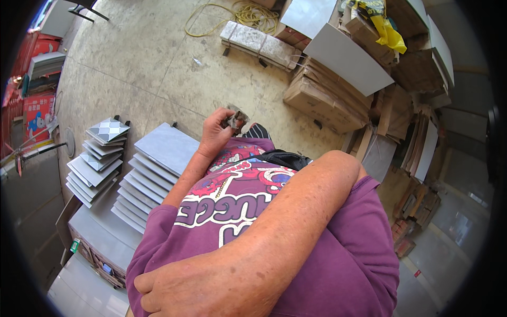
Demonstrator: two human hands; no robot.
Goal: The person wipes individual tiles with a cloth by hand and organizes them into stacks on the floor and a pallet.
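Note:
My left hand (217,127) is out in front of my body, its fingers closed on a crumpled, dirty grey rag (236,120). Bent across my chest, my right arm brings my right hand (185,285) against my purple left sleeve (150,238). The fingers of that hand curl under, and their tips are hidden along with anything they may hold. Beside my left forearm rises a fanned stack of grey tiles (163,145). A second stack, with a patterned tile (107,129) on top, stands farther left.
A strapped whitish block (259,45) lies on the concrete floor (132,58) beside a coiled yellow hose (253,16). Cardboard boxes (322,100) and large panels (348,61) fill the right side. Red packages (39,113) line the far left.

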